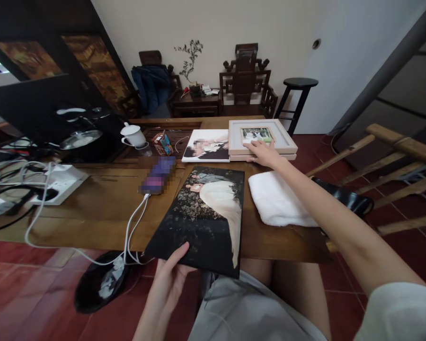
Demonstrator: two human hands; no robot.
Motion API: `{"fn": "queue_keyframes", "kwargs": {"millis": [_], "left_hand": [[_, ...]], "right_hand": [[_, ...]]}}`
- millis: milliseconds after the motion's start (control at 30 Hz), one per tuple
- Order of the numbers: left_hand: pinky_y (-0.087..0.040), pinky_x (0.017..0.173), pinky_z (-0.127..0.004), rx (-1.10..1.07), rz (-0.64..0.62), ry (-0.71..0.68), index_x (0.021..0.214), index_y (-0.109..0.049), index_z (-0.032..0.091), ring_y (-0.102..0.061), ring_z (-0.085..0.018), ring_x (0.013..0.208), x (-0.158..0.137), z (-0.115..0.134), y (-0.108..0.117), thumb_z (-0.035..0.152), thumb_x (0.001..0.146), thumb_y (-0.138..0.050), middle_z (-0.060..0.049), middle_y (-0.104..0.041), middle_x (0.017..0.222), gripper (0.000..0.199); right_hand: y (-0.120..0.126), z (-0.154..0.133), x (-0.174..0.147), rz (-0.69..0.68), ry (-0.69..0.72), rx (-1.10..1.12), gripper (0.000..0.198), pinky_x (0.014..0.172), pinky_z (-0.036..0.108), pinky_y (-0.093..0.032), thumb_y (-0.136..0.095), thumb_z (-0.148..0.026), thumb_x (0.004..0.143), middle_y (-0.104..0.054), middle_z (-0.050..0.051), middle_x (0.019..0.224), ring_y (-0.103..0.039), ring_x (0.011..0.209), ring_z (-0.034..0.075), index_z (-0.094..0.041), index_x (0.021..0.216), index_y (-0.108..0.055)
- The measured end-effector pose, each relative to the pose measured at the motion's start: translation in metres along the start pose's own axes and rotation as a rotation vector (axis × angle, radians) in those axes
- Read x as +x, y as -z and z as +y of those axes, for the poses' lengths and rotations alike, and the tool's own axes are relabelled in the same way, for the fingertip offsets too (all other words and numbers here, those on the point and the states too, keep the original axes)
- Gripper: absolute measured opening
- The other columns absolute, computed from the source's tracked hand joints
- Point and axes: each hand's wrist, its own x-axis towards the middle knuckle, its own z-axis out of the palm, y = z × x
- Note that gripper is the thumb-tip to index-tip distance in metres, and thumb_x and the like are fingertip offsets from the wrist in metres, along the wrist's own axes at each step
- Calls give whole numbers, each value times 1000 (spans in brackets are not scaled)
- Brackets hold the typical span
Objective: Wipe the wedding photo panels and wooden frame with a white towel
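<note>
1. Two hands of yours are busy: your left hand (175,274) grips the dark photo (208,222) by its near edge, with the thumb on top.
2. That photo stretches forward from your left hand, out over the table (270,244). It shows a long white dress. You cannot tell if its far end touches the wood.
3. Your right hand (264,154) touches the top frame (287,138), with its fingers over the small picture inside. You cannot tell if it grips the frame or just rests on it.
4. Right under that frame is the low frame (288,157).
5. Just left of your right hand, the white-edged photo (215,147) lies up against the frames.
6. Nearer to you than your right hand, a towel (277,203) lies partly below your arm.
7. Ahead of your left hand is the phone (158,175), plugged into a white cord (128,227).
8. Left of your left hand, down on the floor, sits the bin (85,291).
</note>
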Motion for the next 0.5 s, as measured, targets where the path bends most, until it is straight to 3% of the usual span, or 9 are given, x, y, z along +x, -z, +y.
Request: {"fn": "queue_keyframes", "kwargs": {"millis": [133, 233, 367, 500], "left_hand": [[-61, 62, -20, -38, 35, 33, 116, -66, 15, -72, -15, 66, 12, 12, 2, -10, 76, -53, -3, -76, 82, 48], [-60, 69, -20, -80, 138, 40, 114, -68, 14, -71, -14, 64, 18, 24, 5, -7, 80, -50, -4, -76, 79, 44], [-59, 78, -29, -92, 215, 41, 113, -69, 14, -72, -17, 64, 24, 42, 10, 6, 88, -48, -4, -75, 72, 34], [-60, 78, -33, -72, 211, 3, 116, -67, 14, -74, -22, 72, 31, 52, 14, 14, 89, -51, -5, -75, 71, 31]], "right_hand": [[0, -7, -1, 14, -7, 37, 61, 103, 73, -15, -54, -37, 90, -39, 19, 147, -29, 136, 40, -20, 146, -33], [14, -12, -20, 94, 55, 122, 65, 110, 66, -13, -51, -38, 92, -30, 20, 153, -22, 141, 37, -16, 148, -27], [40, -25, -90, 219, 179, 327, 56, 111, 51, -31, -42, -45, 94, -36, 11, 152, -32, 139, 30, -24, 145, -34], [49, -36, -187, 195, 43, 452, 44, 109, 51, -35, -46, -54, 88, -50, 8, 141, -45, 130, 28, -31, 123, -56]]}}
